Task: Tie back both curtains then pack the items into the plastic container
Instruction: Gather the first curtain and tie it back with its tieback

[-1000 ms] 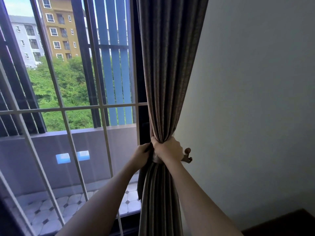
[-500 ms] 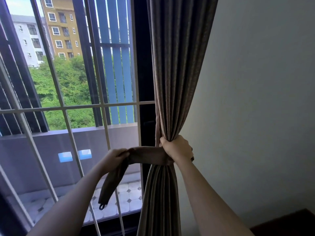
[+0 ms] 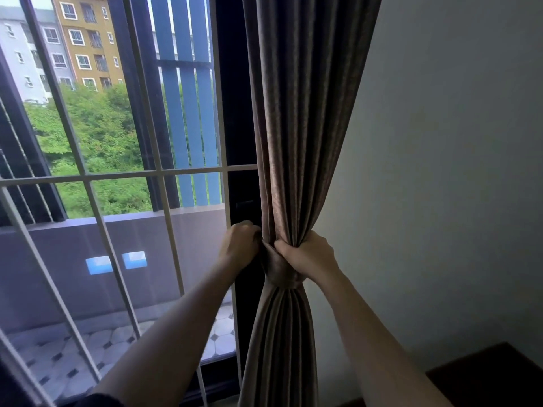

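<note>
In the head view, your left hand [image 3: 239, 245] curls its fingers round the left end of the tieback [image 3: 277, 271], which wraps the gathered curtain [image 3: 296, 127] beside the window [image 3: 117, 142]. Your right hand [image 3: 308, 255] clenches the tieback and the bunched folds on the wall [image 3: 440, 171] side.

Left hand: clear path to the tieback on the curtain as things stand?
Likely yes. The left hand is curled right at the left end of the tieback, against the curtain; nothing stands between them.

Bright daylight thru window [image 3: 117, 127], wall [image 3: 440, 142] dim; wide-angle bending at edges, slightly soft.
</note>
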